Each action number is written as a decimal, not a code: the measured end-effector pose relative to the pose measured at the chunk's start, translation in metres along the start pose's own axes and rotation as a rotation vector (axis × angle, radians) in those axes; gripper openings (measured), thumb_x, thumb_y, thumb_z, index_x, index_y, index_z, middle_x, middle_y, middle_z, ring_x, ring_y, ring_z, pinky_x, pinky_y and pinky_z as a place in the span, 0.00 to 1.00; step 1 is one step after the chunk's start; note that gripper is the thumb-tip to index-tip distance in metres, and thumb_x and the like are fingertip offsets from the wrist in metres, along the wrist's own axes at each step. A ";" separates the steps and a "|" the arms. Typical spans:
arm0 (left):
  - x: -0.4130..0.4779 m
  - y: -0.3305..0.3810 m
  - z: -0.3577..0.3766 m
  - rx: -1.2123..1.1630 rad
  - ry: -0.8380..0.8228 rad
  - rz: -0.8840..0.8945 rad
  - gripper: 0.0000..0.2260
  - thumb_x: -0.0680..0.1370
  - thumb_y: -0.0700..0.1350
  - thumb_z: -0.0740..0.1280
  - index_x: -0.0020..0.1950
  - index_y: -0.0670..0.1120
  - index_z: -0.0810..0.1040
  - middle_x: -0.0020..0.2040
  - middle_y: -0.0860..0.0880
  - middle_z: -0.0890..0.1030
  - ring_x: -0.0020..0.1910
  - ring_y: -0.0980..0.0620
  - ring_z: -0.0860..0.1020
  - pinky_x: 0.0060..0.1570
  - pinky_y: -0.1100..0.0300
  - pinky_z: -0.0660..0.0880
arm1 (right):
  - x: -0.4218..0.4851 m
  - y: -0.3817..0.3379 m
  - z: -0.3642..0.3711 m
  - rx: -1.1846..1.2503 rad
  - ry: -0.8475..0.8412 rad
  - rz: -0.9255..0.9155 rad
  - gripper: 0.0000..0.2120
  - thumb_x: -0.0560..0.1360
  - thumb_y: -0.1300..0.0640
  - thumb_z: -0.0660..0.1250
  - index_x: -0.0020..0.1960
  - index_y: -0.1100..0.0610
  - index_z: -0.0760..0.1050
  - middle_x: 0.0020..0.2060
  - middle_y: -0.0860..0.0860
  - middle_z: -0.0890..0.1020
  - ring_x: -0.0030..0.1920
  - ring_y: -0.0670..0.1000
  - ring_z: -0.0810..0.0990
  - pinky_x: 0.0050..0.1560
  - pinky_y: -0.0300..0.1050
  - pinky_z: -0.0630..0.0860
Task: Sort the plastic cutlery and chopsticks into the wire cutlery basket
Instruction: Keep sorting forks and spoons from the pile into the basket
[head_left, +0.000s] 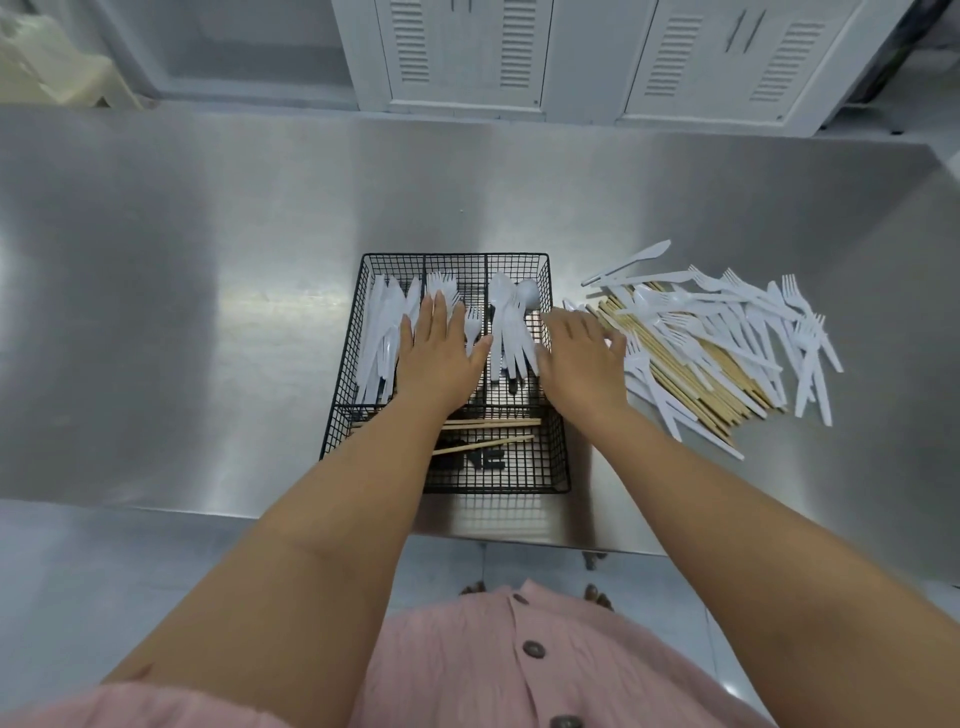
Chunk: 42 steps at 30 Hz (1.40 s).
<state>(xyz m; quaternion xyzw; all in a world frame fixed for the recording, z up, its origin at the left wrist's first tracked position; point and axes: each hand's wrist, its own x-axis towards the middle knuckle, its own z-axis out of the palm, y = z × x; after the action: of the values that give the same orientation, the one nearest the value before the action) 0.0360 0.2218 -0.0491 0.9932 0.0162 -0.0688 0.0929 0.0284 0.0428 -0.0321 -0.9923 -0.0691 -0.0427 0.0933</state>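
Observation:
A black wire cutlery basket (558, 457) sits on the steel table. Its far compartments hold white plastic knives (379, 332) at left, forks (441, 283) in the middle and spoons (511, 317) at right. A few wooden chopsticks (488, 426) lie in the near compartment. My left hand (439, 351) lies flat, fingers apart, over the middle fork compartment. My right hand (579, 353) hovers at the basket's right rim, fingers spread, touching the edge of the loose pile (727, 338) of white cutlery and chopsticks. I see nothing held in either hand.
The steel table (208, 312) stretches wide to the left and behind the basket. Its near edge runs just below the basket. White louvred cabinet doors (467, 52) stand behind the table. My pink buttoned shirt fills the bottom of the view.

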 end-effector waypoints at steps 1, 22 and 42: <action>-0.001 0.002 0.000 -0.006 0.008 -0.006 0.31 0.82 0.62 0.42 0.82 0.47 0.46 0.81 0.45 0.42 0.79 0.48 0.38 0.76 0.48 0.35 | -0.001 0.007 -0.003 0.021 0.044 0.053 0.19 0.80 0.53 0.57 0.70 0.53 0.67 0.69 0.50 0.70 0.71 0.53 0.65 0.67 0.54 0.60; -0.010 0.083 0.004 -0.216 0.130 0.074 0.26 0.85 0.55 0.49 0.79 0.44 0.57 0.81 0.42 0.52 0.80 0.45 0.47 0.77 0.47 0.45 | -0.029 0.105 -0.012 -0.229 -0.146 0.228 0.17 0.80 0.50 0.57 0.63 0.58 0.73 0.59 0.55 0.78 0.60 0.57 0.73 0.58 0.53 0.66; 0.008 0.183 -0.030 -1.439 -0.172 -0.411 0.11 0.81 0.51 0.65 0.41 0.48 0.73 0.38 0.51 0.76 0.37 0.54 0.74 0.36 0.61 0.67 | -0.002 0.112 -0.045 0.227 0.029 -0.042 0.09 0.81 0.50 0.59 0.52 0.55 0.74 0.48 0.50 0.78 0.47 0.54 0.77 0.52 0.51 0.63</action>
<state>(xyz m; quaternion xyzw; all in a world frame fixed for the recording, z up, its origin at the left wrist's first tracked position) 0.0564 0.0481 0.0122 0.6553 0.2348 -0.1344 0.7053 0.0392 -0.0755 -0.0083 -0.9730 -0.0930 -0.0508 0.2050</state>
